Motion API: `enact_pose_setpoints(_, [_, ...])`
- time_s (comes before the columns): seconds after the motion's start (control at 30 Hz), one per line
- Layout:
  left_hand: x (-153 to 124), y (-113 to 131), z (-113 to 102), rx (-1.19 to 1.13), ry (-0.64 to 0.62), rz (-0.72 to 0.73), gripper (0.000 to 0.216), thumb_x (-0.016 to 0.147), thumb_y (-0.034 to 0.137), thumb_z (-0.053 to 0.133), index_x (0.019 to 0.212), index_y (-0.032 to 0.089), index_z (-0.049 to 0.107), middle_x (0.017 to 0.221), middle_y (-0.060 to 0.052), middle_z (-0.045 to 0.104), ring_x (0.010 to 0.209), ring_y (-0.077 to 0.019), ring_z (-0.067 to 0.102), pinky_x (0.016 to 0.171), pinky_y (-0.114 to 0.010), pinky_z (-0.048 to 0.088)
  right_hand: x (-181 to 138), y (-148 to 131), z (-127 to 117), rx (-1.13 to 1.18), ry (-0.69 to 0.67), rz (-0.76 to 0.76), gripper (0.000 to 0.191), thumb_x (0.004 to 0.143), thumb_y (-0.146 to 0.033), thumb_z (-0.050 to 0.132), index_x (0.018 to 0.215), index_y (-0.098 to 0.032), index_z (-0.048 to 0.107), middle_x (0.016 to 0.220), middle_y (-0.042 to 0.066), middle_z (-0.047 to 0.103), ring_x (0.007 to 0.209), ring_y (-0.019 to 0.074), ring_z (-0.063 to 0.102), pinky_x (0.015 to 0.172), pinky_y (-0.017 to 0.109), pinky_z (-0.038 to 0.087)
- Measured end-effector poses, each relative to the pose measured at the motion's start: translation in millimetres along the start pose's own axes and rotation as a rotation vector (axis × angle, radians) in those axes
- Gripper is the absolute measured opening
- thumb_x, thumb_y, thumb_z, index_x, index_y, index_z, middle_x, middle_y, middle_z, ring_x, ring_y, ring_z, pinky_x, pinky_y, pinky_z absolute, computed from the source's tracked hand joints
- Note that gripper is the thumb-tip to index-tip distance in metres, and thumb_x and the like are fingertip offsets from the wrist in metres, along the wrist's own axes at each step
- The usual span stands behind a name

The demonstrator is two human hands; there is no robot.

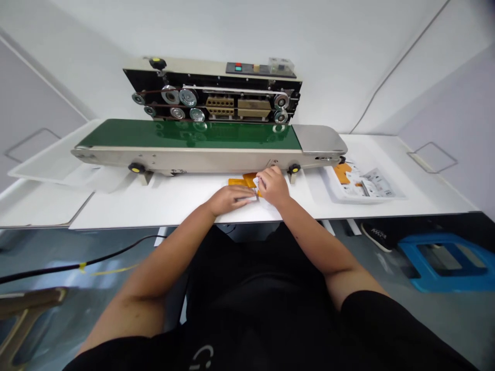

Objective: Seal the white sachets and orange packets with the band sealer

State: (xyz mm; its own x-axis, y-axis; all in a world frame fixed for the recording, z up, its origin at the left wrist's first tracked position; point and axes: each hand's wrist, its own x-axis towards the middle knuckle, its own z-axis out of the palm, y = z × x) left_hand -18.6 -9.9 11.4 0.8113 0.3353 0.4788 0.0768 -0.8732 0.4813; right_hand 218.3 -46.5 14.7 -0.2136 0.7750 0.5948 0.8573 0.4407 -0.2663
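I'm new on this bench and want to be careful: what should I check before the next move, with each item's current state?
1. Left hand and right hand together at the white card: ok.
2. Orange pieces within reach of both hands: ok.
3. Hands away from the sealer's exposed pulleys, beyond the green conveyor belt: ok.
4. Pulleys guarded: not ok, no cover shows.
5. Control panel powered on: cannot tell.
6. Tray of printed sheets within reach: ok, at the right.

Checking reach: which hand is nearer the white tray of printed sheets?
Right. The right hand sits left of the tray, not touching it; the left hand is farther left, beyond the right hand.
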Motion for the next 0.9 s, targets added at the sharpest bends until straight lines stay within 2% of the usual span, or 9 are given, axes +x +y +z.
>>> enact_pose_setpoints(0.17, [3,-6,-4,0.281,0.469,-0.177,0.049,0.110,0.056,0.046,0.110,0.022,0.081,0.103,-0.010,0.076,0.097,-0.0247,0.073,0.091,-0.046,0.062,-2,-2,-6,0.025,0.087,-0.018,0.033,0.101,-0.020,0.044,0.109,-0.019,0.076,0.098,0.013,0.070,0.097,0.0296,0.057,0.101,0.049,0.046])
enact_pose_setpoints(0.23, [1,-7,-6,0.304,0.548,-0.237,0.054,0.112,0.055,0.040,0.112,0.019,0.080,0.101,-0.012,0.074,0.093,-0.0240,0.072,0.088,-0.046,0.062,-3,-4,-10,0.040,0.094,0.004,0.033,0.101,-0.024,0.045,0.112,-0.020,0.077,0.095,0.013,0.070,0.096,0.0307,0.058,0.101,0.050,0.046])
enact_pose_setpoints(0.3, [-1,-6,-6,0.308,0.569,-0.275,0.053,0.113,0.053,0.038,0.115,0.020,0.078,0.105,-0.012,0.074,0.100,-0.0240,0.071,0.094,-0.046,0.061,-4,-6,-12,0.082,0.073,0.027,0.035,0.102,-0.029,0.047,0.120,-0.019,0.076,0.091,0.013,0.071,0.095,0.0311,0.059,0.100,0.050,0.047])
enact_pose_setpoints(0.4, [-2,-5,-3,0.284,0.534,-0.243,0.046,0.113,0.052,0.042,0.121,0.025,0.077,0.120,-0.011,0.075,0.113,-0.0237,0.070,0.104,-0.045,0.058,-4,-13,-13,0.191,-0.029,0.052,0.045,0.101,-0.036,0.052,0.140,-0.021,0.068,0.091,0.010,0.074,0.093,0.0294,0.062,0.098,0.048,0.051])
enact_pose_setpoints(0.5, [-2,-3,1,0.276,0.498,-0.133,0.043,0.113,0.050,0.043,0.128,0.025,0.074,0.130,-0.012,0.073,0.122,-0.0242,0.068,0.108,-0.047,0.057,-3,-24,-9,0.342,-0.128,0.107,0.052,0.098,-0.040,0.058,0.147,-0.025,0.063,0.107,0.009,0.078,0.095,0.0265,0.067,0.094,0.046,0.056])
enact_pose_setpoints(0.6, [-3,1,4,0.321,0.458,-0.064,0.041,0.112,0.047,0.044,0.134,0.025,0.071,0.135,-0.014,0.071,0.127,-0.0239,0.067,0.108,-0.045,0.057,-3,-35,-4,0.581,-0.108,0.248,0.054,0.093,-0.042,0.064,0.145,-0.026,0.065,0.127,0.009,0.075,0.104,0.0252,0.071,0.092,0.043,0.060])
enact_pose_setpoints(0.7, [-5,8,7,0.381,0.337,-0.011,0.045,0.108,0.049,0.053,0.141,0.022,0.066,0.144,-0.018,0.065,0.135,-0.0277,0.063,0.111,-0.047,0.055,-5,-41,-5,0.862,-0.031,0.390,0.060,0.086,-0.038,0.065,0.144,-0.025,0.064,0.138,0.009,0.071,0.113,0.0244,0.072,0.094,0.041,0.062])
enact_pose_setpoints(0.8, [-5,15,9,0.422,0.209,0.017,0.053,0.103,0.050,0.058,0.149,0.023,0.061,0.152,-0.020,0.058,0.140,-0.0325,0.059,0.114,-0.051,0.052,-12,-42,-16,1.064,-0.047,0.427,0.065,0.081,-0.037,0.065,0.144,-0.025,0.063,0.143,0.009,0.068,0.114,0.0250,0.072,0.093,0.042,0.064])
enact_pose_setpoints(0.9, [-3,18,9,0.434,0.156,0.068,0.053,0.101,0.050,0.062,0.149,0.028,0.061,0.155,-0.017,0.056,0.140,-0.0348,0.057,0.116,-0.054,0.048,-17,-41,-32,1.186,-0.118,0.418,0.067,0.079,-0.041,0.071,0.144,-0.026,0.063,0.143,0.009,0.068,0.113,0.0262,0.073,0.091,0.044,0.066])
